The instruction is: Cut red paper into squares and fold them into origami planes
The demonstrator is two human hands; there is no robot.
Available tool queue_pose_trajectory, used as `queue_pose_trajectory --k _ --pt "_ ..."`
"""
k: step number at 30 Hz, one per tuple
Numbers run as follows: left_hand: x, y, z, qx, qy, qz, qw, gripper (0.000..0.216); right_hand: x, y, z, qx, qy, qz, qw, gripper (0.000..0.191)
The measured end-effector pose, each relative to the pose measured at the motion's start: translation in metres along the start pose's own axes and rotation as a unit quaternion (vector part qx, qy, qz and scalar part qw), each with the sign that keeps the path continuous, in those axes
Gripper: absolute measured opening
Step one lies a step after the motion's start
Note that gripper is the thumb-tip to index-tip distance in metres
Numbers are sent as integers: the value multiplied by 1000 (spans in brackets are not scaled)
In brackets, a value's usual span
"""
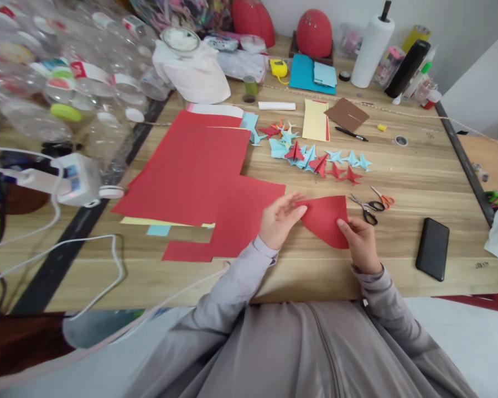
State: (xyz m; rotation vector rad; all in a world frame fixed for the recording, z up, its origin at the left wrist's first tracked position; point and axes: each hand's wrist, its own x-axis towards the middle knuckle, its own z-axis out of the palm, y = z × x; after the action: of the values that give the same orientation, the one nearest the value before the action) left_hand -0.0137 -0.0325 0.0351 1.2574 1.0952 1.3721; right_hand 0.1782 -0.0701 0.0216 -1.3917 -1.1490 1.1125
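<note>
From the right hand point(364, 246), a lane over bare worktop point(398, 240) runs rightward between the orange-handled scissors point(385, 200) and the black rectangular device point(432, 249); straight ahead, folded paper figures point(318, 165) crowd the middle, with black-handled scissors point(366, 207) just beside the held red paper piece point(326, 218); left of the left hand point(279, 224), flat red sheets point(191, 166) can be passed over low; farther left, plastic bottles point(95, 83) and a white cable point(87, 238) obstruct.

Plastic bottles point(74, 77), yellow tape measure point(278, 68)
</note>
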Motion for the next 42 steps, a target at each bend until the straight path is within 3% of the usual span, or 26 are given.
queue_pose_trajectory --k 3,5,8,16,25,28,31,33,36,39,42 --pt "-3 -3 9 -64 -23 -103 992 54 -6 -2 3 135 4 79 988 22" --pt "-7 -3 13 -62 -48 -146 986 43 -10 -1 6 192 11 106 976 19" --pt "-12 -1 15 -46 -65 -181 980 45 -14 -1 9 233 19 138 962 18" --pt "-18 1 15 -55 -81 -215 972 45 -12 -2 8 224 34 118 967 21" --pt "-22 -8 13 36 -91 -169 981 56 -14 6 6 186 40 101 977 23" --pt "-21 -10 9 110 -53 -97 988 45 -13 4 2 104 56 67 991 26" --pt "-16 3 6 214 19 91 972 29 -12 -6 -3 -49 56 -6 997 27" --pt "-12 18 6 287 -28 241 927 33 -11 -17 -4 -156 11 -79 985 24" --pt "-7 39 10 346 -133 365 854 29 -13 -35 -2 -305 -68 -215 925 21" --pt "-6 50 10 377 -209 394 812 13 -18 -49 1 -395 -75 -294 867 26" --pt "-7 50 4 388 -243 404 792 20 -22 -59 -2 -418 -76 -319 847 23"
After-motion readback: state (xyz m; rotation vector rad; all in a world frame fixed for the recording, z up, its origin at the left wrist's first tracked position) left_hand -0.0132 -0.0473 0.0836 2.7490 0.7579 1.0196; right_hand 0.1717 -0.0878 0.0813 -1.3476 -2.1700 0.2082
